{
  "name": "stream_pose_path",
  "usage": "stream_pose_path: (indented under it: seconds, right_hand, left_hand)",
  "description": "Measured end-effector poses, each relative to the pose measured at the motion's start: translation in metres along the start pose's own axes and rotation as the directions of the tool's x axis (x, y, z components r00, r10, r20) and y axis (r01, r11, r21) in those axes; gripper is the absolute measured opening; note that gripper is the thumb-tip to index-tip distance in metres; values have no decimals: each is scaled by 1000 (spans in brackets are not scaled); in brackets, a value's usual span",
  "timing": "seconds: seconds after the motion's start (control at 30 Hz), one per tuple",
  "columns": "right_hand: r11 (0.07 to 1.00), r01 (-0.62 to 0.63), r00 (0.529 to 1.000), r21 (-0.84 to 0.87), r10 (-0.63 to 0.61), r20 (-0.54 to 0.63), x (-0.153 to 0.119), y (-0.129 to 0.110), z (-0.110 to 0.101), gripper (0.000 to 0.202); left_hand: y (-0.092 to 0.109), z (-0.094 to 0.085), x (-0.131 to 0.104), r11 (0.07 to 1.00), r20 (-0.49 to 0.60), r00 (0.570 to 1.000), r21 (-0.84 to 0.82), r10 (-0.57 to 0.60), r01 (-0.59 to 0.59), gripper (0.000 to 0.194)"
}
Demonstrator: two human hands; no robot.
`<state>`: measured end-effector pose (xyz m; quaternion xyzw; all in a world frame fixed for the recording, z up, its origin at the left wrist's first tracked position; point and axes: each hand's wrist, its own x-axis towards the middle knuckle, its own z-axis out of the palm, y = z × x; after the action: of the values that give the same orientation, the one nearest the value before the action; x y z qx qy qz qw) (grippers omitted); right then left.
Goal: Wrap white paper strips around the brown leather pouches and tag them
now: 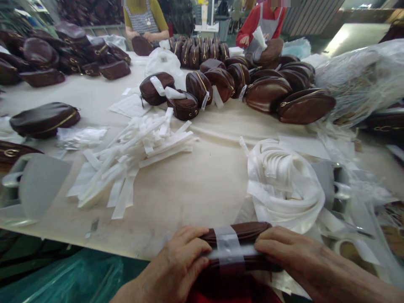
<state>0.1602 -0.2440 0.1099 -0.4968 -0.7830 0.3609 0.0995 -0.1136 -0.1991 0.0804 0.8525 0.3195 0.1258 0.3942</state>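
Observation:
At the table's near edge, a dark brown leather pouch (249, 230) is held between both hands. A whitish translucent strip (227, 248) lies across its middle. My left hand (179, 261) grips the left end with its fingers curled on it. On the opposite end, my right hand (293, 248) is closed over the pouch, fingertips beside the strip. The pouch's lower side is partly hidden in shadow, above something red. Just beyond my right hand sits a coil of white strips (284, 185). A loose heap of white strips (135, 155) lies farther left.
Brown pouches (268, 94) stand in a cluster at centre right, with more piled (41, 54) at far left. Clear plastic wrap (362, 80) covers the right side. Two people in aprons (147, 21) are across the table (208, 176). A teal plastic bag (69, 277) hangs below the left edge.

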Motion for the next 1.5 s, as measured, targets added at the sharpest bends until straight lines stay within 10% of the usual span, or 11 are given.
stream_pose_path:
  seconds: [0.57, 0.83, 1.23, 1.5]
  right_hand:
    - [945, 180, 957, -273, -232, -172, -4, -7, -6, 23]
    - [969, 114, 965, -221, -161, -208, 0, 12, 11, 28]
    - [977, 168, 922, -131, -203, -331, 2, 19, 18, 27]
    - [963, 185, 851, -198, -258, -457, -4, 24, 26, 34]
  left_hand:
    - [12, -21, -8, 877, 225, 965, 428, 131, -219, 41]
    - [-10, 27, -11, 760, -67, 973, 637, 222, -129, 33]
    - [12, -18, -1, 927, 98, 994, 365, 51, -84, 53]
    - [9, -19, 9, 996, 90, 994, 71, -59, 53, 21]
